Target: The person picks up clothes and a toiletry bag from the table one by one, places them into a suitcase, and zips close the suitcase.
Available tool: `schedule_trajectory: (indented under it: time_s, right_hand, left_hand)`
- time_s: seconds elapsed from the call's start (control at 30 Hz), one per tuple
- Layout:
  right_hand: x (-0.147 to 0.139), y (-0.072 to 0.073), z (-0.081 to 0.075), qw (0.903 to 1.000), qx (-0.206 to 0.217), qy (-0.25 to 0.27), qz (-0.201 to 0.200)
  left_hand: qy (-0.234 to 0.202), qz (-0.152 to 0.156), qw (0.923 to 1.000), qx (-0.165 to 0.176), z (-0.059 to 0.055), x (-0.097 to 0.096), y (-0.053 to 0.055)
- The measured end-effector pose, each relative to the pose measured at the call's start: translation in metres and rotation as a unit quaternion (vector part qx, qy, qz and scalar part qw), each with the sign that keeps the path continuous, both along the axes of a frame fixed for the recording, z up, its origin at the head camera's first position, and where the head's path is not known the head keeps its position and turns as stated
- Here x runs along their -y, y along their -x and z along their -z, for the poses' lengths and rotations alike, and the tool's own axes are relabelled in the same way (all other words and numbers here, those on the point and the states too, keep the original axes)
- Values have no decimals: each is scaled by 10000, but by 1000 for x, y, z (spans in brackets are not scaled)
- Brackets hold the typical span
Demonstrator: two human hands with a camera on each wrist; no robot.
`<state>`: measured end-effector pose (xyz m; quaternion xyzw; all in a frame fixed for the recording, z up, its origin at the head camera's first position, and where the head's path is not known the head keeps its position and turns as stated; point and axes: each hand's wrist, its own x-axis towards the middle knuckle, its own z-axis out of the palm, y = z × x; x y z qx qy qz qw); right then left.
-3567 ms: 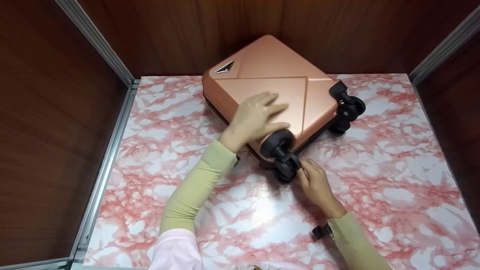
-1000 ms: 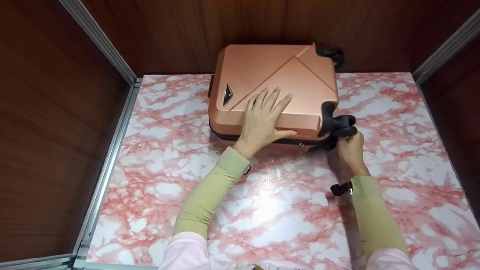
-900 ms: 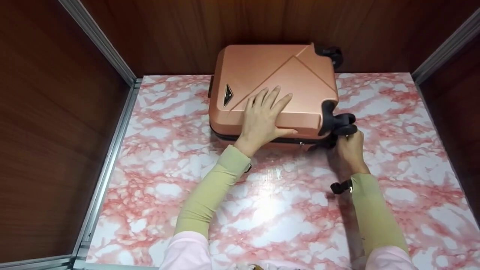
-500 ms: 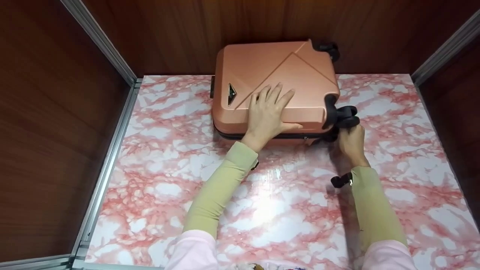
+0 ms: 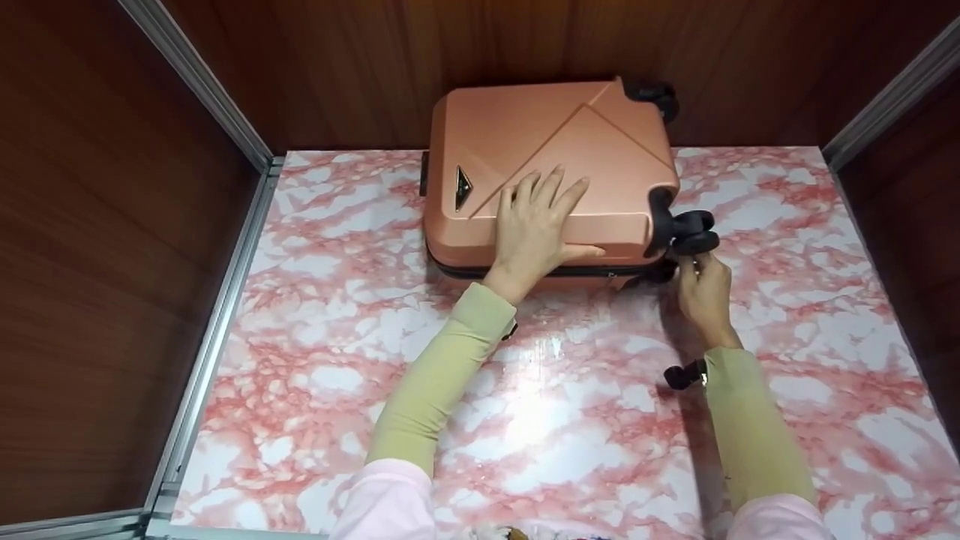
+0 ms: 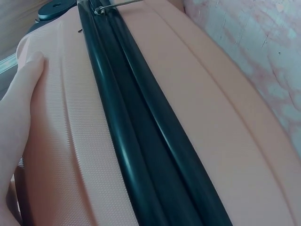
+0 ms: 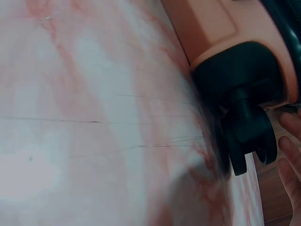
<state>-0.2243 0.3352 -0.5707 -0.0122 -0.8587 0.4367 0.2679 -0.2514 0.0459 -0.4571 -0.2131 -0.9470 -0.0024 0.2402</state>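
Observation:
A rose-gold hard-shell suitcase (image 5: 555,150) lies on its side against the back panel, its wheels pointing right. My left hand (image 5: 531,232) rests on the shell, fingers spread straight; in the left wrist view its thumb (image 6: 28,84) lies along the ribbed shell beside the black zipper band (image 6: 136,113). At the suitcase's near right corner, the thumb and fingers of my right hand (image 5: 705,296) pinch at the lower edge of a black caster wheel (image 5: 696,241); the tips are partly hidden behind it. In the right wrist view, several fingertips sit beside a lower caster (image 7: 247,132), apart from it.
A red-and-white marble-patterned tabletop (image 5: 337,375) lies under the suitcase. Dark wooden panels (image 5: 112,262) close it in at the back, left and right, with metal frame strips (image 5: 217,315) at the corners. Another black caster (image 5: 656,97) juts out at the far right corner.
Over the last seconds the suitcase has turned so its wheels face right, and my right hand has moved right and away to another caster. Lately, only the right fingers have shifted slightly.

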Motion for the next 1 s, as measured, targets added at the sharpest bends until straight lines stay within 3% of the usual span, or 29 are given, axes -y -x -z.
schedule_trajectory:
  time_s: [0.3, 0.53, 0.7, 1.0]
  right_hand:
    - [4, -13, 2, 9999, -44, 120, 9]
    - [8, -28, 6, 9994, -341, 58, 24]
    - [18, -43, 12, 9985, -509, 47, -172]
    - [37, -58, 13, 9987, -289, 300, -301]
  left_hand:
    - [-133, 101, 9996, -214, 0, -1, -1]
    - [-170, 154, 9995, -208, 0, -2, -1]
    - [-184, 109, 9995, -228, 4, 1, -2]
    - [-57, -18, 9997, -220, 4, 2, -3]
